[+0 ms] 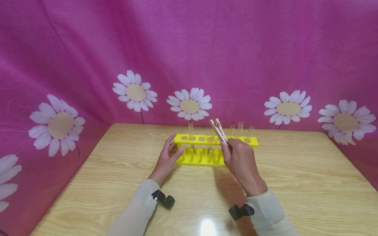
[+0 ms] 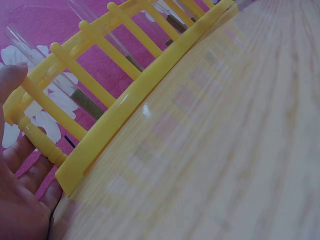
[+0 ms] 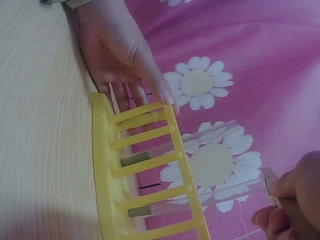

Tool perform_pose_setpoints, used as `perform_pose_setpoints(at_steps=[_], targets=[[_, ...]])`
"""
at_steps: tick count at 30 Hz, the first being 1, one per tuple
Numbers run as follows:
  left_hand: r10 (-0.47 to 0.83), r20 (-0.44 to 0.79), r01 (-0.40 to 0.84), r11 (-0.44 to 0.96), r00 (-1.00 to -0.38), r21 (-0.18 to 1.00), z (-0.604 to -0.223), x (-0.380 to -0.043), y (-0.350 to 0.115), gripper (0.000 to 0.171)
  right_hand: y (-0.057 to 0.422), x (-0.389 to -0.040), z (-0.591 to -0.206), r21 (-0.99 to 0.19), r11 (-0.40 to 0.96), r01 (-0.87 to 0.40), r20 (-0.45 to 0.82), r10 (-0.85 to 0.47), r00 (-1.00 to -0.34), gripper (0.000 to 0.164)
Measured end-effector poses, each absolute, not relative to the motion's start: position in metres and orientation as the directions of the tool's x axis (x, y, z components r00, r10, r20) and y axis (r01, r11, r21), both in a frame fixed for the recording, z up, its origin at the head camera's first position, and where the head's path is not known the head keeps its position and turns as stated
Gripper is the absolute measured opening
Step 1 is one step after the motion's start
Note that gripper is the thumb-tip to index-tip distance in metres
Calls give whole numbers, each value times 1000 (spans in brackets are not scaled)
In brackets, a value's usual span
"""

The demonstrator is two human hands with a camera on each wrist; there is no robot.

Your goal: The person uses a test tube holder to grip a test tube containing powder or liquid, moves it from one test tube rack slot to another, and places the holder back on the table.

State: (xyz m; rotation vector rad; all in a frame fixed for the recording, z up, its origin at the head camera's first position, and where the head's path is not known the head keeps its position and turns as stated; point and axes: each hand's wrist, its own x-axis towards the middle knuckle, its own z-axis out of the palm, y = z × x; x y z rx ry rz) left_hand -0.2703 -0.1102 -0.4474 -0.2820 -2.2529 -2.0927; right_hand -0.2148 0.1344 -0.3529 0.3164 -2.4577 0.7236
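Note:
A yellow test tube rack (image 1: 217,141) stands on the table with several clear test tubes in it. My left hand (image 1: 166,160) grips the rack's left end, thumb in front and fingers behind. In my right hand (image 1: 242,160) is a wooden test tube clamp (image 1: 218,130), held above the rack's middle. In the right wrist view, the clamp's wood (image 3: 270,181) meets the upper end of a test tube (image 3: 232,193); whether it clasps the glass I cannot tell. Another test tube (image 1: 190,130) stands near the left end. Both tubes hold a greenish-brown material (image 3: 140,211) at the bottom.
More test tubes (image 1: 240,129) stand in the rack's right part, behind my right hand. Under everything lies a light wooden table (image 1: 189,200). A pink cloth (image 1: 236,59) with white flowers hangs close behind the rack and along the sides.

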Motion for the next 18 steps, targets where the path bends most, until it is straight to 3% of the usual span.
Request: perform_pose_setpoints(at_steps=[18], targets=[[89,141,148,75,-986,986,-447,-270,-110,62,137,-210,-346,-427,823,-375,608,-46,-792,20]])
